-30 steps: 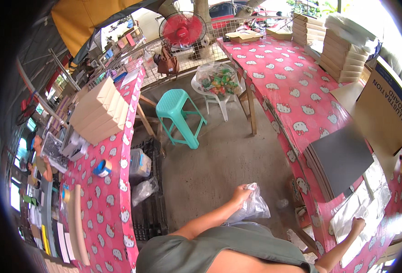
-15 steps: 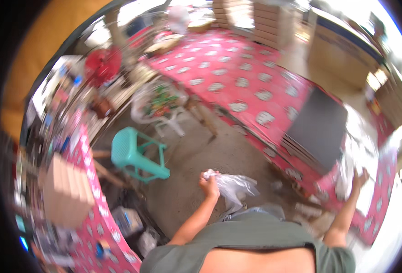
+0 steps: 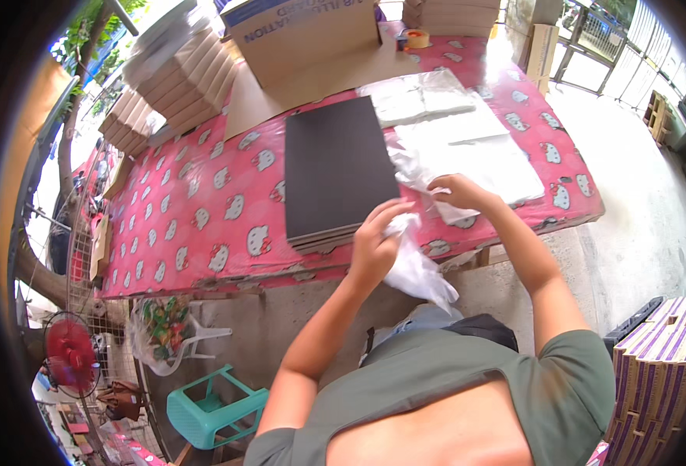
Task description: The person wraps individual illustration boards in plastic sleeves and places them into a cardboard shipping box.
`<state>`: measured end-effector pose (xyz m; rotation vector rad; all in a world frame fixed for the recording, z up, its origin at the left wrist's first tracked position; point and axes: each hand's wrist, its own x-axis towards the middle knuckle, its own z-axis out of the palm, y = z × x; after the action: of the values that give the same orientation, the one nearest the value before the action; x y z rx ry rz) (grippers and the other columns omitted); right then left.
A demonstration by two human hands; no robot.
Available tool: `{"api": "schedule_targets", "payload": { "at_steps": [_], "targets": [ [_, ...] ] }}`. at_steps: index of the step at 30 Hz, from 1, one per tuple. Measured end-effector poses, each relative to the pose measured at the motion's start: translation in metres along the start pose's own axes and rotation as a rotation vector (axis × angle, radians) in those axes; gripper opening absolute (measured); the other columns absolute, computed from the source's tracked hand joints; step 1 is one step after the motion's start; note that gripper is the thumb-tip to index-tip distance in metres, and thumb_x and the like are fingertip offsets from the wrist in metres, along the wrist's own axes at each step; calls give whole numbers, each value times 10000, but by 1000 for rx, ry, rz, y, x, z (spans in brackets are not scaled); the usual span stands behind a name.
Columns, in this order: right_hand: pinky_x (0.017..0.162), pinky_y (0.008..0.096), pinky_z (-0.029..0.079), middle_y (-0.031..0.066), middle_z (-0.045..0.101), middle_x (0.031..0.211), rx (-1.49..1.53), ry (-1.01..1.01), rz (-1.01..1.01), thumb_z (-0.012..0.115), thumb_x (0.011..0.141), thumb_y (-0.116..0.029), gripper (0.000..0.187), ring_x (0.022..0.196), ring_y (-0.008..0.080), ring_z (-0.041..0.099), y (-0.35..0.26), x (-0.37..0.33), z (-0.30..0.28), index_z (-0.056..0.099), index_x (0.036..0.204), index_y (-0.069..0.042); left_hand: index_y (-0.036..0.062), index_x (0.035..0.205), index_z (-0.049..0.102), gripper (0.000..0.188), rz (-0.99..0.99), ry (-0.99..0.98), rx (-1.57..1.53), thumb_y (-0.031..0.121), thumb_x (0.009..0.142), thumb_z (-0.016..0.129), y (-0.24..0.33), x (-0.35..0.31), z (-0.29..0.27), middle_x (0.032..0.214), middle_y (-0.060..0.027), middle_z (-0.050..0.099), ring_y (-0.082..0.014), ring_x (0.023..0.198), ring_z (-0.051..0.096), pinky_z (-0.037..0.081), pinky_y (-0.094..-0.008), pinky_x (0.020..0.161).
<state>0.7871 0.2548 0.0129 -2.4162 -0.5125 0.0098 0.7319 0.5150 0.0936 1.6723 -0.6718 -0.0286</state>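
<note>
My left hand (image 3: 376, 242) is closed on a thin white plastic bag (image 3: 415, 264) that hangs down over the near edge of the table (image 3: 203, 260). Just right of it, my right hand (image 3: 459, 193) bends over the table with its fingers pinching crumpled white plastic (image 3: 414, 169). Whether this is part of the same bag, I cannot tell. To the left of both hands lies a neat stack of black boards (image 3: 339, 167). White sheets (image 3: 475, 159) lie flat beyond my right hand, with clear-wrapped packs (image 3: 416, 97) behind them.
A large cardboard box (image 3: 304, 43) and a roll of tape (image 3: 416, 39) are at the table's back. Brown packs (image 3: 184, 81) are piled at far left. Below left stand a green stool (image 3: 211, 412) and a red fan (image 3: 71, 353). Stacked cartons (image 3: 661, 373) are at lower right.
My view has turned right, toward the patterned table. My left hand has brought the plastic bag to the table edge, and my right hand has come in close beside it.
</note>
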Motion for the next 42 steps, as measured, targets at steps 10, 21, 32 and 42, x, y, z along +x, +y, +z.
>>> {"api": "schedule_targets", "payload": {
  "at_steps": [10, 21, 32, 42],
  "targets": [
    [700, 328, 457, 106, 616, 831, -46, 678, 104, 652, 694, -74, 115, 763, 261, 584, 116, 44, -122, 616, 792, -25, 173, 1218, 473, 574, -309, -256, 597, 67, 653, 465, -141, 118, 127, 1374, -187, 225, -390, 1135, 400, 381, -397, 912],
    [802, 439, 425, 66, 579, 1022, -391, 225, -74, 547, 656, -100, 314, 998, 292, 516, 202, 189, -72, 600, 955, -183, 158, 1332, 231, 754, -513, -136, 603, 130, 648, 545, -144, 145, 137, 1397, -146, 191, -383, 1108, 430, 415, -412, 871],
    [632, 385, 477, 70, 628, 800, -261, 384, -129, 519, 691, -150, 231, 767, 265, 605, 140, 206, -130, 653, 877, -182, 193, 1337, 235, 744, -619, -318, 717, 189, 666, 557, -162, 165, 126, 1434, -54, 111, -350, 1107, 452, 415, -400, 888],
    [954, 545, 269, 129, 347, 1327, -445, -53, -41, 655, 709, -314, 562, 1196, 320, 348, 103, 104, -67, 456, 1224, -209, 136, 1324, 281, 738, -534, -130, 467, 56, 633, 528, -140, 154, 126, 1399, -146, 198, -325, 1237, 288, 322, -363, 971]
  ]
}}
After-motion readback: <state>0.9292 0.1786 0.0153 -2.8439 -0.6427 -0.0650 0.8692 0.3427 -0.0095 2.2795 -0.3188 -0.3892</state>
